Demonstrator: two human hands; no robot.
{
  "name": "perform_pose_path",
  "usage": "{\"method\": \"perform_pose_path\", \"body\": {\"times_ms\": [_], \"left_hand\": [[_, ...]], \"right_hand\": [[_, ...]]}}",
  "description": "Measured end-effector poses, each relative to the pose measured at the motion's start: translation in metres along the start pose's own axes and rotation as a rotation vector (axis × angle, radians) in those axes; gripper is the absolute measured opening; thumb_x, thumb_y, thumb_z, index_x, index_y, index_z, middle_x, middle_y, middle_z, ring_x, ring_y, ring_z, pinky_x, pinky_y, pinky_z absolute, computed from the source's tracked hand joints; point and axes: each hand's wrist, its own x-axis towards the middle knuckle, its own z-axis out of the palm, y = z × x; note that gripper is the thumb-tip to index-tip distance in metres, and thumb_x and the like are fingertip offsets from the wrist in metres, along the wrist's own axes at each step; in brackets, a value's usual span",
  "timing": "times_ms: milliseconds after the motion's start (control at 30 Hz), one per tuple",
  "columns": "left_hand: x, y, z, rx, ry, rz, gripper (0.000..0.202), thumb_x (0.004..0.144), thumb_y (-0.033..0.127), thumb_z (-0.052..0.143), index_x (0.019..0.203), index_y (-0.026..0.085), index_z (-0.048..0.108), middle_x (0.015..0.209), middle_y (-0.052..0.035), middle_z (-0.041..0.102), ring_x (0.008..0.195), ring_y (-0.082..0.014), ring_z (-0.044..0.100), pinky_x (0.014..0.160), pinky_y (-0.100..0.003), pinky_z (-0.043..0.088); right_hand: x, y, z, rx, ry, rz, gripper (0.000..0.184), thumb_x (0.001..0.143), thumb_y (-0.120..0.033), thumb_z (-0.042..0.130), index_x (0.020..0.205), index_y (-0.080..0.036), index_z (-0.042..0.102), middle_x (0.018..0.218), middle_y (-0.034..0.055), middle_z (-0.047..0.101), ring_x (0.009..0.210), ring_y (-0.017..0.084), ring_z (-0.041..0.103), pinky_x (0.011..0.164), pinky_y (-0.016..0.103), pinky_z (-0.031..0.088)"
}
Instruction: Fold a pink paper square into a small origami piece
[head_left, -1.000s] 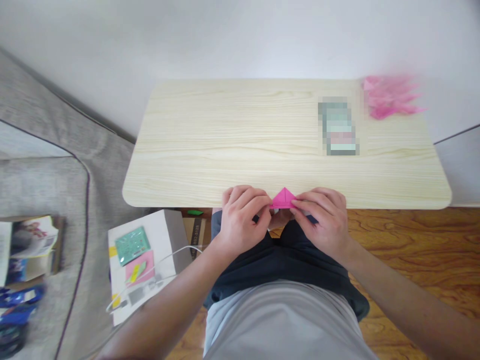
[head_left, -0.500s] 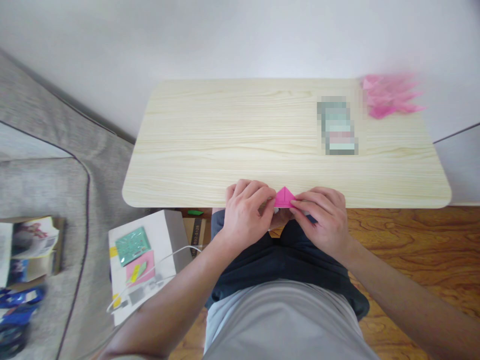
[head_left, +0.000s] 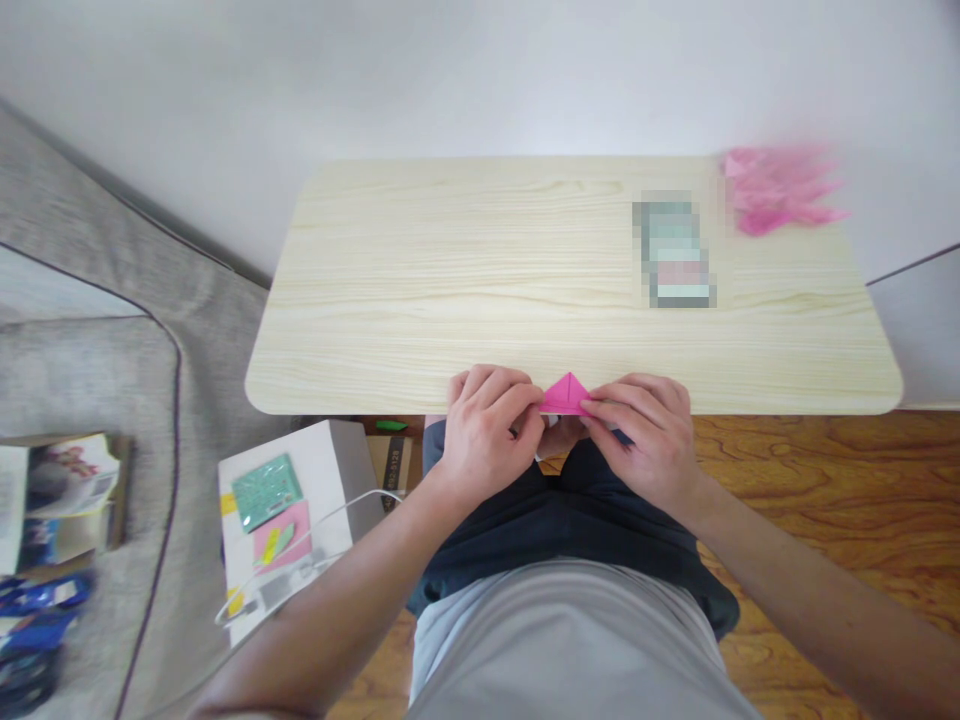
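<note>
A small bright pink piece of folded paper point(head_left: 568, 392), triangular with a strip along its bottom, lies at the near edge of the table point(head_left: 450, 270). My left hand point(head_left: 491, 425) pinches its left corner between thumb and fingers. On the opposite side, my right hand point(head_left: 646, 430) grips the right corner the same way. The paper's point faces away from me, and a vertical crease runs down its middle. My fingertips cover both of its lower corners.
Pink folded paper pieces point(head_left: 780, 190) sit at the table's far right corner. A pixelated object point(head_left: 675, 250) lies left of them. Below the table's left side, a white box point(head_left: 330, 480) carries a green packet point(head_left: 266, 492) and a white cable point(head_left: 322, 525). A grey sofa point(head_left: 217, 350) stands on the left.
My left hand has slid slightly left along the paper, so more of its left side shows. My right hand stays in place on the right corner.
</note>
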Motion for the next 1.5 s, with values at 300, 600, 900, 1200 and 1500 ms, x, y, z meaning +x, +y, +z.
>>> {"method": "perform_pose_path", "body": {"times_ms": [300,600,900,1200,1500], "left_hand": [[-0.006,-0.004,-0.003,0.021,-0.073,0.123,0.02,0.091,0.021,0.069,0.111,0.023,0.073,0.118,-0.0058,0.077,0.111,-0.0262,0.065,0.101,-0.047,0.042],[-0.007,0.001,-0.004,-0.099,0.018,0.135,0.009,0.094,0.019,0.07,0.101,0.024,0.072,0.103,-0.003,0.078,0.098,-0.0207,0.065,0.094,-0.041,0.046],[0.009,0.01,-0.021,-0.591,-0.116,-0.172,0.006,0.098,0.025,0.068,0.1,0.02,0.071,0.089,-0.004,0.074,0.083,-0.0172,0.068,0.079,-0.034,0.054],[0.011,0.01,-0.014,-1.109,-0.141,-0.363,0.007,0.097,0.026,0.071,0.096,0.02,0.072,0.081,-0.0014,0.07,0.071,-0.0123,0.067,0.068,-0.026,0.057],[0.009,0.012,-0.015,-0.97,-0.093,-0.286,0.009,0.098,0.019,0.064,0.096,0.021,0.073,0.09,-0.0024,0.07,0.078,-0.0129,0.065,0.071,-0.027,0.054]], "right_hand": [[0.0,0.0,0.001,0.005,-0.004,0.0,0.027,0.087,-0.018,0.083,0.108,-0.032,0.077,0.11,-0.0017,0.082,0.106,0.025,0.07,0.1,0.048,0.047],[0.006,-0.01,-0.011,0.222,-0.039,0.057,0.023,0.092,-0.013,0.073,0.108,-0.029,0.075,0.107,0.003,0.081,0.103,0.025,0.072,0.097,0.047,0.055],[0.028,-0.022,-0.032,0.494,-0.177,0.458,0.01,0.094,-0.031,0.076,0.103,-0.028,0.077,0.093,0.0015,0.08,0.081,0.019,0.076,0.073,0.032,0.063],[0.039,-0.025,-0.039,0.913,-0.245,0.713,0.007,0.091,-0.033,0.081,0.096,-0.028,0.082,0.087,0.0017,0.081,0.074,0.018,0.077,0.068,0.03,0.066],[0.041,-0.019,-0.044,0.939,-0.25,0.746,0.013,0.087,-0.037,0.085,0.092,-0.025,0.082,0.081,0.0025,0.08,0.071,0.017,0.075,0.067,0.029,0.064]]}}
